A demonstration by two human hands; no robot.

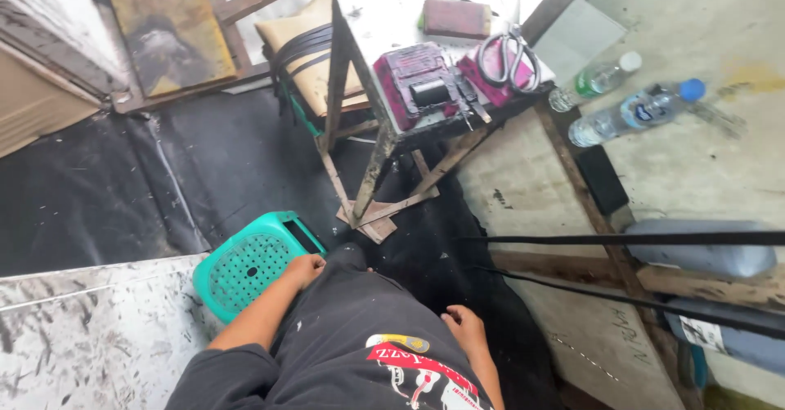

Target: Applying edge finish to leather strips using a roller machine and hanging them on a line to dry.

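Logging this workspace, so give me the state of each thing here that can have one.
Left hand: open, touching the turquoise plastic stool.
Right hand: empty, loosely curled by the thigh.
Turquoise plastic stool: upright on the floor.
Metal scissors: closed, flat on the small wooden table.
Blue-capped clear plastic bottle: lying down, capped.

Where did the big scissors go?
In the head view, the scissors lie at the upper right on the small wooden table, resting on a pink block beside the dark red box.
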